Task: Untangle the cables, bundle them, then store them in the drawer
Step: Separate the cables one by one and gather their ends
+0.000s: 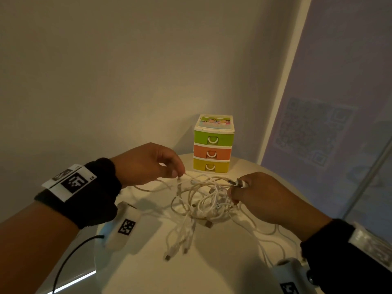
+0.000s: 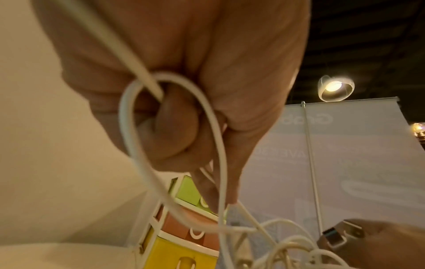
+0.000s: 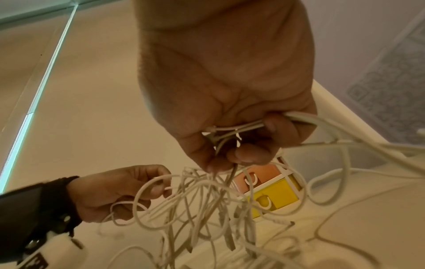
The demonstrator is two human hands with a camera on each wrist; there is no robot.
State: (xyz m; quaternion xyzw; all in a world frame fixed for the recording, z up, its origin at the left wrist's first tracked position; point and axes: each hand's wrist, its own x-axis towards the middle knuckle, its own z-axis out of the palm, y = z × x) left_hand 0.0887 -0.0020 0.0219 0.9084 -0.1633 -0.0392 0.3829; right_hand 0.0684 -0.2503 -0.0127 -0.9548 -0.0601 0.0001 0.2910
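A tangle of white cables (image 1: 203,200) hangs between my two hands above the round white table (image 1: 222,262), with several plugs dangling toward it. My left hand (image 1: 148,164) pinches one white strand (image 2: 128,127) at the tangle's left, its fingers curled round a loop. My right hand (image 1: 261,196) grips a bunch of strands (image 3: 232,134) and a metal USB plug (image 1: 235,183) at the right side. The little drawer unit (image 1: 213,145) with green, orange and yellow drawers stands at the table's far edge; all three are closed.
The wall rises right behind the table, and a pale banner with a QR pattern (image 1: 314,132) stands to the right. A black wire (image 1: 70,257) runs from my left wrist camera down past the table's left edge.
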